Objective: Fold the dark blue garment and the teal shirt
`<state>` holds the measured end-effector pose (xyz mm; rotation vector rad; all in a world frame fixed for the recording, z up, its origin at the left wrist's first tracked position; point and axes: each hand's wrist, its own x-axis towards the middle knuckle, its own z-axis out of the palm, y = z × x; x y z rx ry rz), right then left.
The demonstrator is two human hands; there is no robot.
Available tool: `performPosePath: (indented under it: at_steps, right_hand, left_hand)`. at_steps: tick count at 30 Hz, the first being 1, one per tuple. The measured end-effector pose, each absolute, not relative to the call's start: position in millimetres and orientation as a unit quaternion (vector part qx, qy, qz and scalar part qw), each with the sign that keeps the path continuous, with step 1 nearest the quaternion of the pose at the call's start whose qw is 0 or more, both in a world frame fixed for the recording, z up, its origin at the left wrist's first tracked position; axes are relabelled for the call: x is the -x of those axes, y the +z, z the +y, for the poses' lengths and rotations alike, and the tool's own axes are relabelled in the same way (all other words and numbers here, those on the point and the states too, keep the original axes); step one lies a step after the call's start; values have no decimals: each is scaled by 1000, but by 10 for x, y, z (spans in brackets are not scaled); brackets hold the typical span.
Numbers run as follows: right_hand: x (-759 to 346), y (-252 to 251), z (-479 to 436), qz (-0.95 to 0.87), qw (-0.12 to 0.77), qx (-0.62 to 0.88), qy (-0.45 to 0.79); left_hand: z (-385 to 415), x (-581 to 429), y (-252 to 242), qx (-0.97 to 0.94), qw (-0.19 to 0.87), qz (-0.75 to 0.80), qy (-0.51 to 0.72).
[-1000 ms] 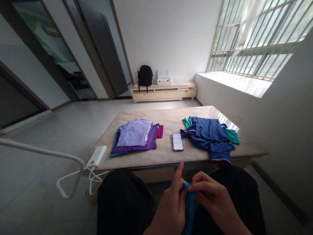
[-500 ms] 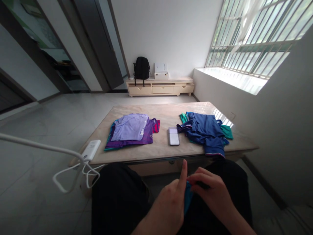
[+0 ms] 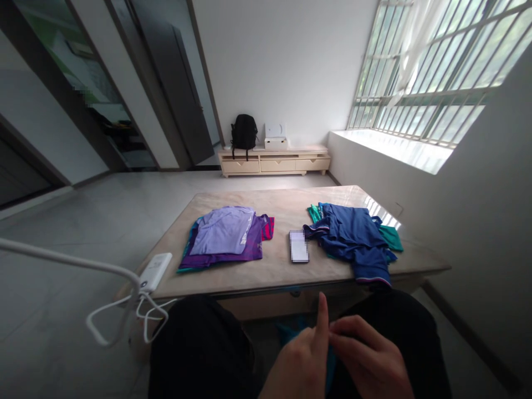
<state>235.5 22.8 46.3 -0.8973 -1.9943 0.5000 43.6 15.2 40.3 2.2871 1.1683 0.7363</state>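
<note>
Low in the view, over my lap, my left hand (image 3: 301, 360) and my right hand (image 3: 368, 360) meet on a teal-blue cloth (image 3: 291, 335) that hangs between my knees. The left index finger points straight up; the other fingers pinch the cloth. My right fingers curl onto the same cloth from the right. On the marble table (image 3: 286, 202) lie a folded stack with a lilac shirt (image 3: 224, 230) on top, a phone (image 3: 299, 245), and a loose pile of blue and green garments (image 3: 355, 235).
A white power bank (image 3: 154, 271) sits on the table's left corner, its white cable (image 3: 124, 310) looping off the edge. A low cabinet (image 3: 274, 159) with a black backpack (image 3: 244, 132) stands at the far wall. A barred window is at right.
Both hands have sunk lower in the view and the cloth now hangs down between my knees. The view has tilted slightly upward.
</note>
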Motion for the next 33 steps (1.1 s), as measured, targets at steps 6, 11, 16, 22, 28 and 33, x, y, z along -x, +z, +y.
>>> performPosePath:
  at_steps: [6, 11, 16, 22, 28, 33]
  right_hand:
    - [-2359, 468, 313, -794, 457, 363, 171]
    - [-2408, 538, 376, -777, 468, 394, 145]
    - [-2519, 596, 430, -754, 471, 435, 144]
    - [-2681, 673, 483, -740, 472, 470, 92]
    - [-2711, 696, 503, -749, 454, 475, 80]
    - [-2798, 705, 531, -740, 440, 504, 70]
  left_hand:
    - [198, -326, 231, -762, 363, 442, 303]
    - [197, -260, 227, -704, 390, 503, 316]
    - [205, -175, 231, -695, 352, 531, 333]
    - [270, 13, 157, -678, 348, 559, 327]
    - [244, 152, 370, -694, 343, 553, 307]
    - [334, 317, 676, -707, 392, 506, 300]
